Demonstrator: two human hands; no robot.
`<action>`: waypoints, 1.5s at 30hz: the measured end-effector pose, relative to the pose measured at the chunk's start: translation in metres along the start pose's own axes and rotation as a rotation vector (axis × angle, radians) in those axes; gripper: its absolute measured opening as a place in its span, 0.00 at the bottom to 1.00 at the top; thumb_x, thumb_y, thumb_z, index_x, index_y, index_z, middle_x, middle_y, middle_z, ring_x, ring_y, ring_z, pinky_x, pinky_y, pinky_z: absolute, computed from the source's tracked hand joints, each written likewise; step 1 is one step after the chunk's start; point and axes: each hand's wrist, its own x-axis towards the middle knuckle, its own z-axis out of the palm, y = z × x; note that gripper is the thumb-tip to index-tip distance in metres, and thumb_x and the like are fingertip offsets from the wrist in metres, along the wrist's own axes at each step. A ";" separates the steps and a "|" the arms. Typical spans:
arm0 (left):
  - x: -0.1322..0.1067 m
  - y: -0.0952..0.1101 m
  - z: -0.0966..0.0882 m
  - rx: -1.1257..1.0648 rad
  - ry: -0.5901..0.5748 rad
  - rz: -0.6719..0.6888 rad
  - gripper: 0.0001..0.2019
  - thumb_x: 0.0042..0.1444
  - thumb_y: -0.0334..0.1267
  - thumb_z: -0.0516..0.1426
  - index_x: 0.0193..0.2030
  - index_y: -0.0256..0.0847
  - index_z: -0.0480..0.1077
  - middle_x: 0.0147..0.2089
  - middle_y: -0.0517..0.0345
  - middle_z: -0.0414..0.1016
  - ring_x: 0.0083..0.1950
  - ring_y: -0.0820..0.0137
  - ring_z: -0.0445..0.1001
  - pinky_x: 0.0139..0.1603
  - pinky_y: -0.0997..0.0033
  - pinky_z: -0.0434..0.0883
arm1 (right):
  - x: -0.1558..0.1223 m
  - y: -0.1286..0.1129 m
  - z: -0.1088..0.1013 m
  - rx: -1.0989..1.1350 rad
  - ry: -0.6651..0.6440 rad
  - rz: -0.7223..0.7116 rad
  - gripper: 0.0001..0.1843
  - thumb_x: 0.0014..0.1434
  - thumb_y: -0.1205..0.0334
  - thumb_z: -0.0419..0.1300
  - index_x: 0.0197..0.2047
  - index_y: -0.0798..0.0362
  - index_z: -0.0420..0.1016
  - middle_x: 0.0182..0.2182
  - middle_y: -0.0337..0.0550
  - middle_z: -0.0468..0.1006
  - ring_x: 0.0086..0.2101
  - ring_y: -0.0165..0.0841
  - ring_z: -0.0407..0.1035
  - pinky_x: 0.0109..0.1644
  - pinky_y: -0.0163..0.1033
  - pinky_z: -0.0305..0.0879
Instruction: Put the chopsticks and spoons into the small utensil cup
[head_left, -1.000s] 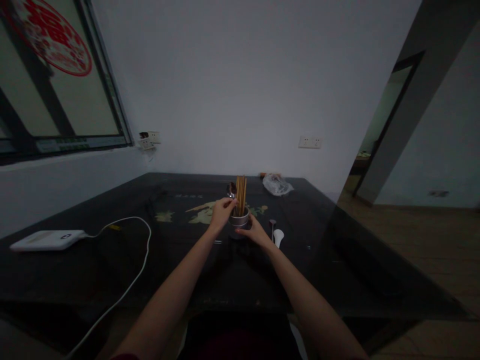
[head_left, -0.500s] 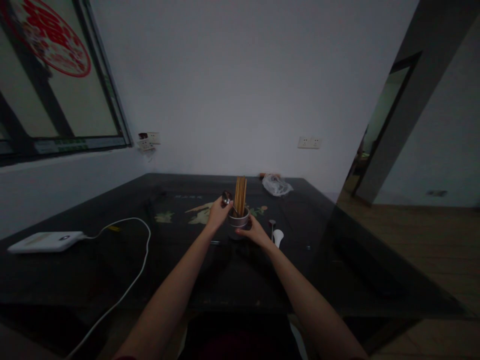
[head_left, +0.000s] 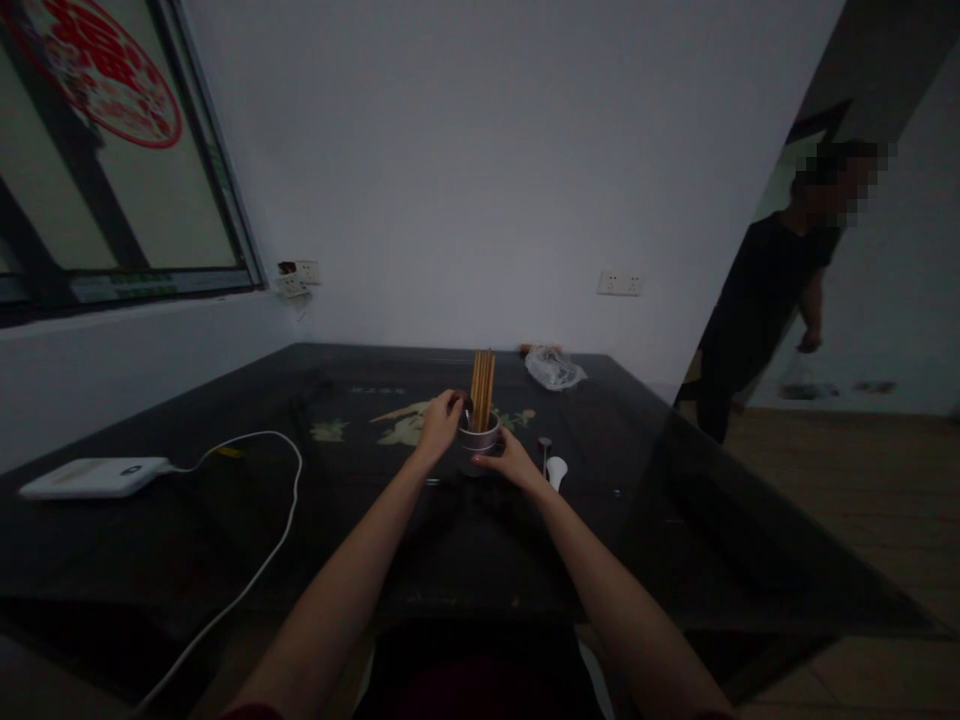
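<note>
A bundle of chopsticks (head_left: 483, 390) stands upright in a small metal-looking cup (head_left: 478, 438) on the dark table. My right hand (head_left: 511, 461) is wrapped round the cup's right and near side. At the cup's left rim, my left hand (head_left: 441, 425) pinches a metal spoon (head_left: 468, 408) by its bowl end, beside the chopsticks. The spoon's lower part goes down behind the rim and is hidden. Just right of my right hand lie another metal spoon (head_left: 544, 446) and a white spoon (head_left: 556, 470).
A crumpled clear plastic bag (head_left: 553, 369) lies at the table's back edge. To the left, a white power bank (head_left: 94, 478) trails a white cable (head_left: 293, 500). Beyond the table's right side, a person (head_left: 772, 290) in dark clothes carries a bag.
My left hand has tipped the spoon's bowl closer to the cup's rim and the chopsticks. My right hand stays round the cup. A person has come into view at the right.
</note>
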 end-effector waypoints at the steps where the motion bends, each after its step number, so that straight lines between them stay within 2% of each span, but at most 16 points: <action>1: 0.000 -0.001 0.001 -0.017 0.030 0.001 0.07 0.58 0.33 0.50 0.39 0.38 0.68 0.39 0.52 0.73 0.42 0.67 0.71 0.44 0.67 0.68 | 0.000 0.000 0.000 -0.002 -0.001 0.002 0.40 0.37 0.59 0.72 0.54 0.52 0.64 0.48 0.48 0.73 0.46 0.40 0.69 0.52 0.47 0.65; 8: -0.003 0.005 -0.001 -0.071 0.225 0.042 0.15 0.52 0.26 0.51 0.48 0.39 0.65 0.47 0.51 0.68 0.49 0.66 0.68 0.51 0.62 0.67 | 0.000 -0.002 -0.001 0.028 -0.035 0.021 0.42 0.37 0.60 0.72 0.55 0.53 0.63 0.48 0.49 0.73 0.45 0.39 0.70 0.51 0.46 0.66; 12: -0.002 0.019 -0.003 -0.147 0.300 0.052 0.15 0.51 0.27 0.50 0.46 0.40 0.65 0.48 0.52 0.68 0.51 0.67 0.67 0.52 0.63 0.66 | -0.002 -0.006 -0.001 0.052 -0.054 0.015 0.42 0.37 0.62 0.71 0.57 0.53 0.61 0.49 0.49 0.72 0.45 0.39 0.70 0.52 0.46 0.65; 15: 0.000 0.026 -0.004 -0.290 0.357 -0.014 0.12 0.53 0.30 0.50 0.44 0.41 0.65 0.47 0.53 0.69 0.51 0.67 0.67 0.53 0.64 0.66 | -0.002 -0.008 -0.001 0.039 -0.064 0.014 0.45 0.37 0.63 0.71 0.58 0.52 0.60 0.50 0.49 0.72 0.46 0.39 0.69 0.52 0.46 0.64; 18: -0.003 0.027 -0.005 -0.430 0.373 -0.116 0.10 0.56 0.34 0.50 0.44 0.42 0.65 0.48 0.54 0.69 0.50 0.68 0.69 0.50 0.65 0.67 | -0.002 -0.009 -0.001 0.039 -0.079 0.013 0.46 0.36 0.63 0.71 0.58 0.53 0.59 0.51 0.49 0.71 0.48 0.40 0.68 0.54 0.46 0.63; 20: -0.010 0.024 -0.009 -0.443 0.379 -0.154 0.09 0.56 0.36 0.50 0.44 0.43 0.64 0.47 0.54 0.69 0.49 0.68 0.70 0.47 0.66 0.69 | -0.002 -0.010 -0.001 0.057 -0.092 0.011 0.47 0.36 0.63 0.71 0.59 0.53 0.58 0.52 0.50 0.70 0.49 0.40 0.68 0.55 0.46 0.63; 23: -0.028 0.022 -0.015 -0.316 0.376 -0.048 0.08 0.57 0.38 0.51 0.43 0.42 0.65 0.44 0.55 0.69 0.45 0.69 0.70 0.44 0.68 0.69 | -0.002 -0.009 -0.002 0.071 -0.106 0.012 0.48 0.34 0.65 0.72 0.59 0.53 0.58 0.52 0.50 0.70 0.49 0.40 0.68 0.55 0.47 0.63; 26: -0.043 0.029 -0.017 -0.170 0.227 0.159 0.07 0.59 0.38 0.51 0.40 0.41 0.66 0.36 0.58 0.69 0.38 0.71 0.70 0.41 0.70 0.68 | -0.001 -0.007 -0.005 0.044 -0.121 0.003 0.49 0.33 0.67 0.72 0.60 0.52 0.57 0.50 0.49 0.71 0.48 0.40 0.69 0.54 0.48 0.64; 28: -0.048 0.036 -0.016 -0.113 0.108 0.242 0.08 0.61 0.38 0.49 0.39 0.40 0.67 0.31 0.59 0.69 0.33 0.72 0.70 0.37 0.72 0.67 | -0.001 -0.007 -0.008 0.008 -0.129 -0.004 0.50 0.34 0.67 0.72 0.61 0.51 0.56 0.48 0.48 0.72 0.47 0.39 0.70 0.53 0.47 0.65; 31: -0.052 0.044 -0.016 -0.014 0.008 0.329 0.09 0.61 0.37 0.48 0.38 0.39 0.68 0.30 0.59 0.72 0.31 0.72 0.71 0.35 0.73 0.67 | -0.003 -0.013 -0.016 -0.116 -0.108 0.004 0.52 0.34 0.69 0.71 0.62 0.50 0.55 0.48 0.47 0.72 0.47 0.39 0.69 0.50 0.45 0.67; 33: -0.054 0.046 -0.018 0.080 -0.056 0.400 0.10 0.61 0.36 0.48 0.38 0.39 0.69 0.31 0.58 0.74 0.31 0.72 0.71 0.35 0.73 0.66 | -0.005 -0.022 -0.025 -0.294 -0.058 0.032 0.50 0.34 0.71 0.71 0.61 0.51 0.57 0.49 0.48 0.72 0.47 0.39 0.69 0.49 0.43 0.67; 35: -0.057 0.045 -0.020 0.173 -0.154 0.470 0.10 0.60 0.36 0.48 0.39 0.39 0.70 0.32 0.57 0.75 0.31 0.71 0.72 0.35 0.73 0.67 | -0.006 -0.035 -0.037 -0.504 0.013 0.090 0.43 0.38 0.70 0.70 0.58 0.53 0.62 0.45 0.48 0.74 0.42 0.37 0.71 0.46 0.42 0.67; 37: -0.061 0.044 -0.020 0.242 -0.272 0.510 0.11 0.60 0.36 0.48 0.39 0.40 0.71 0.32 0.56 0.76 0.31 0.71 0.73 0.36 0.72 0.67 | -0.007 -0.049 -0.051 -0.663 0.054 0.125 0.30 0.44 0.68 0.67 0.52 0.53 0.69 0.41 0.46 0.76 0.37 0.35 0.72 0.43 0.41 0.67; 40: -0.065 0.045 -0.016 0.305 -0.435 0.517 0.12 0.59 0.36 0.48 0.41 0.42 0.72 0.33 0.56 0.77 0.32 0.70 0.74 0.37 0.72 0.67 | -0.007 -0.066 -0.073 -0.847 0.137 0.147 0.12 0.52 0.64 0.62 0.42 0.51 0.75 0.37 0.45 0.78 0.38 0.37 0.73 0.42 0.38 0.65; 42: -0.068 0.047 -0.012 0.326 -0.534 0.502 0.12 0.60 0.37 0.48 0.41 0.42 0.72 0.34 0.56 0.77 0.34 0.70 0.75 0.37 0.73 0.67 | -0.007 -0.071 -0.084 -0.968 0.196 0.235 0.08 0.55 0.62 0.59 0.38 0.51 0.77 0.37 0.48 0.79 0.40 0.39 0.73 0.42 0.39 0.64; 45: -0.072 0.050 -0.007 0.344 -0.669 0.484 0.12 0.60 0.37 0.47 0.43 0.43 0.71 0.36 0.56 0.77 0.36 0.70 0.75 0.37 0.73 0.66 | -0.007 -0.064 -0.093 -1.095 0.240 0.405 0.10 0.56 0.58 0.58 0.38 0.53 0.78 0.41 0.54 0.78 0.43 0.44 0.73 0.43 0.41 0.64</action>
